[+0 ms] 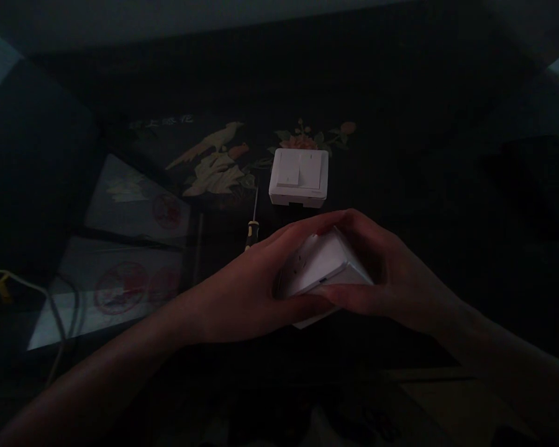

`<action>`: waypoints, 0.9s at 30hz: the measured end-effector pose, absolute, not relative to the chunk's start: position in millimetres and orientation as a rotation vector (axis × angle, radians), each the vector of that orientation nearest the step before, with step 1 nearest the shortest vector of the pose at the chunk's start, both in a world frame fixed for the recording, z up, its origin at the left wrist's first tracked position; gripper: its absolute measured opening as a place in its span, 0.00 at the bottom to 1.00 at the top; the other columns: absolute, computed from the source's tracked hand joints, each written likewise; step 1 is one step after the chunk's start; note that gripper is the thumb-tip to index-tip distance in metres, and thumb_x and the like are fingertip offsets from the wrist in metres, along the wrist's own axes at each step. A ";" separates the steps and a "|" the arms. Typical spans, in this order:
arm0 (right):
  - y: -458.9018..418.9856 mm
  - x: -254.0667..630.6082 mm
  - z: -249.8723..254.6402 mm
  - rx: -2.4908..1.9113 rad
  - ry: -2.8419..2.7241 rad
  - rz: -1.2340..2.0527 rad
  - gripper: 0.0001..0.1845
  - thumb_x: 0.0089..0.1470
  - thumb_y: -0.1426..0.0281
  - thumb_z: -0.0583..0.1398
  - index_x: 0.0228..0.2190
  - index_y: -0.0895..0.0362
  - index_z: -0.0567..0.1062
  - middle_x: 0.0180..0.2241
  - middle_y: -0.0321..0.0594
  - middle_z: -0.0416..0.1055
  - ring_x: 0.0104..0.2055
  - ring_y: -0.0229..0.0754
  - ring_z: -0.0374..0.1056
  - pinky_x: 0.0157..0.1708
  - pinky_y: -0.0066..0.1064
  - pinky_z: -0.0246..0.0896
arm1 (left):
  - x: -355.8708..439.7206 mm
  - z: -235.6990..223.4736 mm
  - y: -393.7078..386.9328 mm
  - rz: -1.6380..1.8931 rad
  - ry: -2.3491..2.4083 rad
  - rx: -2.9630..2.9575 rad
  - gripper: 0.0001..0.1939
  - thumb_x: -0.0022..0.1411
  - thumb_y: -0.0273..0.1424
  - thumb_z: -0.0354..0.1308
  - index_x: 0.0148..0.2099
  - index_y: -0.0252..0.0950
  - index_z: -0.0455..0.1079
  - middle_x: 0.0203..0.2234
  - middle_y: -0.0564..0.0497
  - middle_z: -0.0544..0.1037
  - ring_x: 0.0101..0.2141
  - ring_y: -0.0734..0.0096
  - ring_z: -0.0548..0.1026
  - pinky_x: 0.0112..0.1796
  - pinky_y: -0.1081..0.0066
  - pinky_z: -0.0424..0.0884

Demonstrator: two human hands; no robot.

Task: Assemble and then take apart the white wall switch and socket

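Both my hands are wrapped round a white wall socket point(317, 264), held tilted above the dark table. Slots show on its face, and a small dark notch marks its near edge. My left hand point(256, 285) grips the left side, fingers over the far edge and thumb along the near side. From the right, my right hand point(377, 267) closes on it with its thumb at the near edge. Just beyond the hands lies a white two-rocker wall switch point(299, 177) on its box. A screwdriver point(252, 230) with a black and yellow handle lies left of it, partly hidden by my left hand.
The glossy dark table point(423, 186) carries a printed bird point(218, 136) and flowers. At the left, a pale cable point(32, 285) with a yellow tag point(4, 288) runs along the table. Window light reflects there. The scene is dim.
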State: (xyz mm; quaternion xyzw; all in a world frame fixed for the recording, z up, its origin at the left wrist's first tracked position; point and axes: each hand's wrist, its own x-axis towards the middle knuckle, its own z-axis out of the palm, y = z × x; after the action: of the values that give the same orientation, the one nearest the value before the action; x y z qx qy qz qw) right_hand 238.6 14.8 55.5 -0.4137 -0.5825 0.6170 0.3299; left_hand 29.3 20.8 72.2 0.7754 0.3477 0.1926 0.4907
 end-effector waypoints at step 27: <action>23.6 220.4 56.5 -0.963 -1.508 1.670 0.21 0.43 0.75 0.67 0.41 0.55 0.71 0.43 0.36 0.77 0.40 0.40 0.73 0.38 0.31 0.71 | 32.5 108.1 22.2 0.290 0.913 2.852 0.20 0.62 0.23 0.46 0.55 0.34 0.64 0.43 0.42 0.79 0.32 0.59 0.80 0.25 0.65 0.73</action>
State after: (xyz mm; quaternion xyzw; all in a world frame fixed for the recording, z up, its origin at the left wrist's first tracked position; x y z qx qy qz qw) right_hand 220.4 23.6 56.5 -0.3699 -0.5796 0.6416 0.3400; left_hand 32.5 22.2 108.1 0.9459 0.3029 0.0960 0.0664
